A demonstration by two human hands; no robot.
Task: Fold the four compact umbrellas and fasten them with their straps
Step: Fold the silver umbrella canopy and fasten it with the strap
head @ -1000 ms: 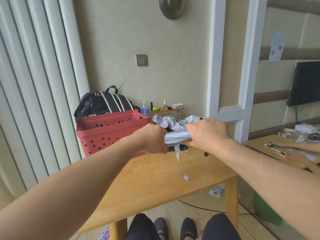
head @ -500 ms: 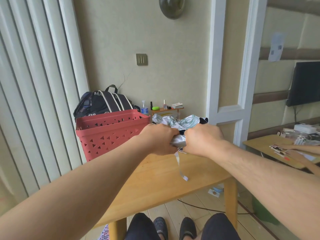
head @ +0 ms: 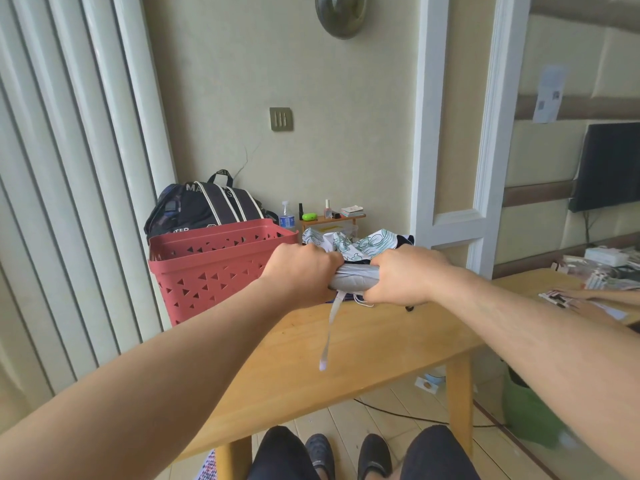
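A silver-grey compact umbrella (head: pixel 354 278) is held level above the wooden table (head: pixel 349 355). My left hand (head: pixel 300 274) grips its left end and my right hand (head: pixel 403 275) grips its right end, fingers curled round the bunched canopy. Its pale strap (head: pixel 328 336) hangs loose below the hands, down towards the tabletop. Behind the hands lies a white umbrella with a green print (head: pixel 356 242), its fabric loose, and something dark sits under it. Most of the silver umbrella is hidden inside my fists.
A red perforated basket (head: pixel 214 268) stands on the table's far left, with a dark backpack (head: pixel 204 209) behind it. A small shelf (head: pixel 330 218) holds bottles by the wall. Another person's hand (head: pixel 585 299) rests on a second table at the right. My feet show below.
My hands pressed together along the silver umbrella half a second ago and have since drawn slightly apart, showing more of the canopy. The strap still dangles.
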